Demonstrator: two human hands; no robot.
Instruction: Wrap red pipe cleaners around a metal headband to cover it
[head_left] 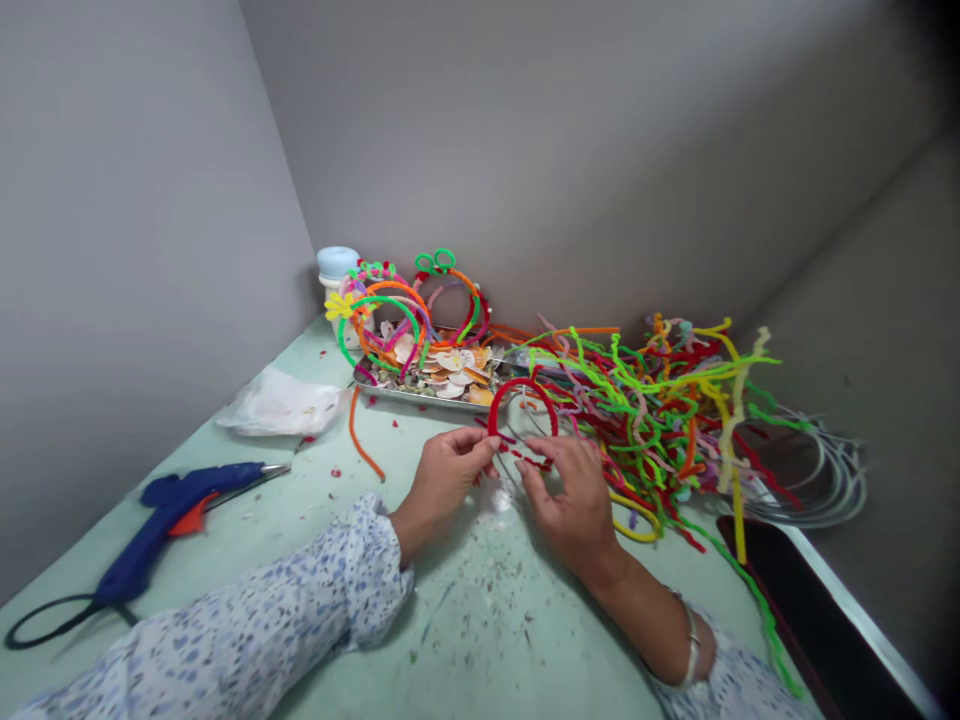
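Observation:
Upright between my two hands is a headband (553, 412) wrapped in fuzzy red pipe cleaner, its arch facing up. My left hand (448, 478) pinches its left end between thumb and fingers. At the other end, my right hand (576, 500) has thumb and fingertips closing on the headband's right leg. A thin grey uncovered strip and short red fuzzy pieces show between the hands; how they join is too small to make out. Behind the headband stands a metal tray (450, 402) with shells and finished-looking colourful headbands (382, 300).
A large tangle of pipe cleaners (660, 400) covers the right, beside clear plastic hoops (840, 480) and a dark phone-like slab (817, 610). To the left lie a blue glue gun (157, 530), a plastic bag (281, 403) and an orange pipe cleaner (360, 440). A blue-lidded bottle (337, 264) stands behind.

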